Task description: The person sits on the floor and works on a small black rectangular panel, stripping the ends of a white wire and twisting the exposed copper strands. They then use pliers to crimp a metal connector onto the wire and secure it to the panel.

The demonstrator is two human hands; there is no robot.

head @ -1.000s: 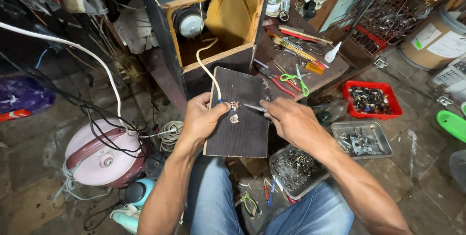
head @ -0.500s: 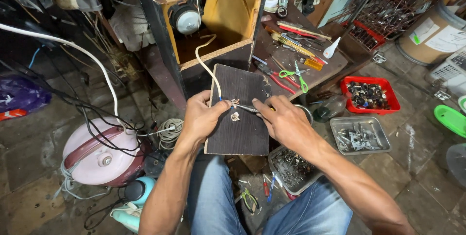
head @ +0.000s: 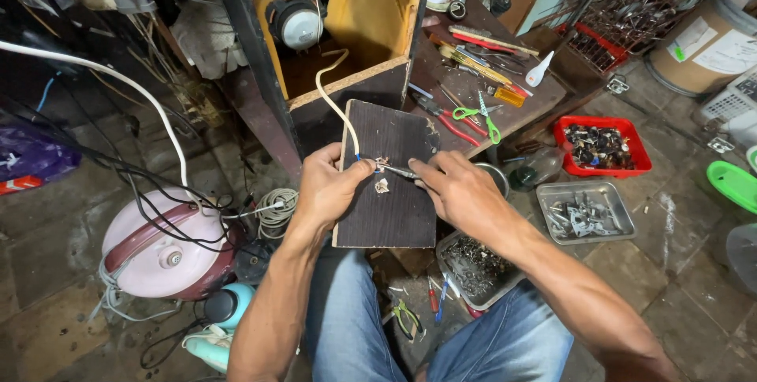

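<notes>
Dark panel sits centre frame, propped on the person's knees, with small metal terminals fixed near its upper middle. Left hand is clenched on the panel's left edge and pins a cream cable whose end reaches the terminals. Right hand grips a thin metal tool, tip touching the terminals (can't tell whether it's a screwdriver or a soldering tip). The cable runs up into an open wooden cabinet at upper centre.

Risks as I see them: the panel is only knee-propped, so a hard push could slide the tip toward the left thumb right beside it; a tug on the cable could pull its end off.

Around: green-handled scissors and red-handled pliers on the bench, red parts bin and metal tray at right, pink cooker lower left.
</notes>
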